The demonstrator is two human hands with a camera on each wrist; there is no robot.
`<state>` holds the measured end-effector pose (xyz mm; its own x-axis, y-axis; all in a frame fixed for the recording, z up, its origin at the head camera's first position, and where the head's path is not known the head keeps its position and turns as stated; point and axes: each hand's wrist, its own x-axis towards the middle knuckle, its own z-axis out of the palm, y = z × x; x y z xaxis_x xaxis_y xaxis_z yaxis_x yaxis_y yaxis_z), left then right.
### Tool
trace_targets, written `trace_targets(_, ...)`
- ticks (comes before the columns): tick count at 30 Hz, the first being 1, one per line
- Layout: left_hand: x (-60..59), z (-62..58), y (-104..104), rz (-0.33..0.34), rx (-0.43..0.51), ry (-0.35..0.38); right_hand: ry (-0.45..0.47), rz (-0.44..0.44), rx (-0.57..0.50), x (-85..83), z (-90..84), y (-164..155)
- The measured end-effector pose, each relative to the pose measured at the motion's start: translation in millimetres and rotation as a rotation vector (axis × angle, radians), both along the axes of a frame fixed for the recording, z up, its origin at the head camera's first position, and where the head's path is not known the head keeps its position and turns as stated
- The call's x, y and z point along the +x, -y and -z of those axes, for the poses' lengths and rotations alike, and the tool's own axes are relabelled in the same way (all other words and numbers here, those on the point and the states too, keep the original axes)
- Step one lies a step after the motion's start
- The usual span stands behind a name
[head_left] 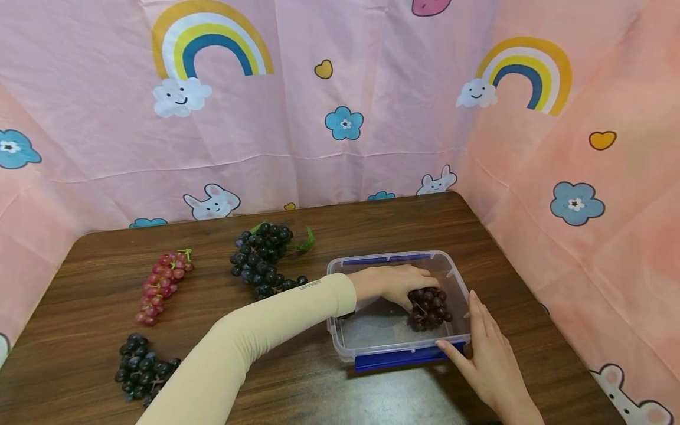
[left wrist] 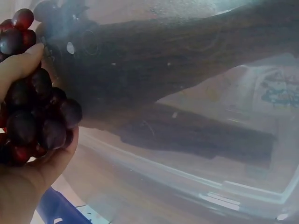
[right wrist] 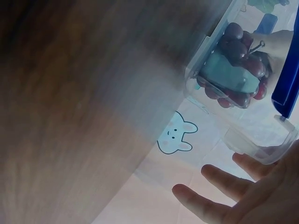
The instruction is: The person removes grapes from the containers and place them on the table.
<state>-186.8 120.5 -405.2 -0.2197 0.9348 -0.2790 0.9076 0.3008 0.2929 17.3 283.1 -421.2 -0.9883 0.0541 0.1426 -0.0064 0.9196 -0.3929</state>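
My left hand (head_left: 395,284) reaches into a clear plastic container (head_left: 347,351) and grips a bunch of dark red grapes (head_left: 429,311) near its right side. In the left wrist view, the thumb and fingers curl round the grapes (left wrist: 37,112). At the container's front right corner, my right hand (head_left: 491,360) touches the rim with its fingers fairly straight. The right wrist view has this hand (right wrist: 261,200) beside the container wall, its fingers spread, with the grapes (right wrist: 238,65) showing through the plastic. A dark spot inside by the left wall is mostly hidden by the sleeve.
Black grapes (head_left: 260,257) with green stems lie behind my left sleeve (head_left: 265,330), which partly hides them. Further left are a pink-red bunch of grapes (head_left: 162,286) and another black bunch (head_left: 140,366). A patterned pink cloth (head_left: 297,118) borders the wooden table (head_left: 297,389).
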Motion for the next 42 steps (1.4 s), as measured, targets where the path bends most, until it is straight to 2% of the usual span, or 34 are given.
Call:
trace_targets(9,-5.4,-0.7,5,0.009,0.103,0.084,-0.01,-0.001,0.006,0.6,0.6,1)
trace_targets(19,-4.1,-4.0,4,0.008,0.116,0.081,-0.002,-0.001,0.009,-0.6,0.1,0)
trace_targets(26,-1.6,-14.9,4,0.015,0.113,0.057,-0.022,-0.004,0.012,0.3,1.2,0)
trace_targets(42,-3.3,-41.5,16,0.022,0.16,0.056,-0.041,-0.011,0.002,0.2,1.7,0)
